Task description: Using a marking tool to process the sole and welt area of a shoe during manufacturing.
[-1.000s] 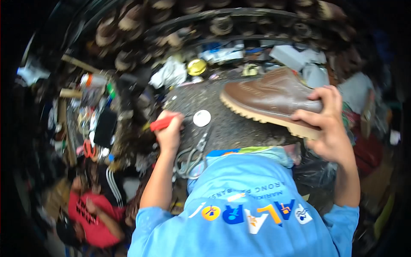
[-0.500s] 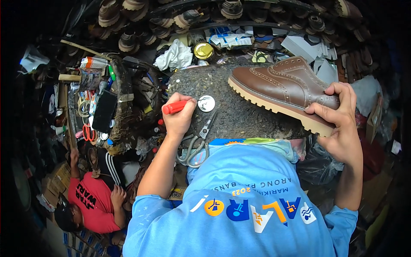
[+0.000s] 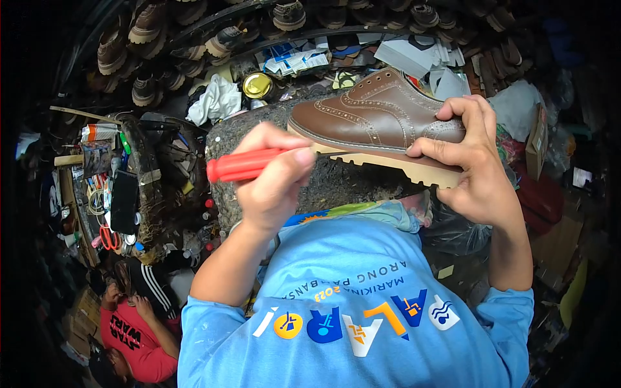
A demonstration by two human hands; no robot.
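Brown shoe [image 3: 383, 123], over dark work block [image 3: 375, 185]; long axis: toe left, heel right | right hand [image 3: 475, 158]: clamped round heel | left hand [image 3: 275, 178]: wrapped round red-handled tool [image 3: 236, 167], nearer toe; shaft [image 3: 334, 154] pointing right along cream sole [image 3: 381, 160], contact uncertain

A gold-topped tin [image 3: 257, 85] sits beside white cloth [image 3: 217, 101].

Shoe [image 3: 362, 119]: heel partly covered by right hand [image 3: 475, 152]. Red handle [image 3: 226, 168]: partly hidden inside left hand [image 3: 268, 194]. Thin shaft [image 3: 333, 154]: contact with sole [image 3: 388, 160] cannot be told. Worktop [image 3: 223, 200]: near edge partly behind cloth [image 3: 381, 216] and shirt [image 3: 343, 278]; shirt cropped below. Topmost shoes [image 3: 191, 10] cut off. Object at co-worker's hands [image 3: 139, 304]: too small to identify.
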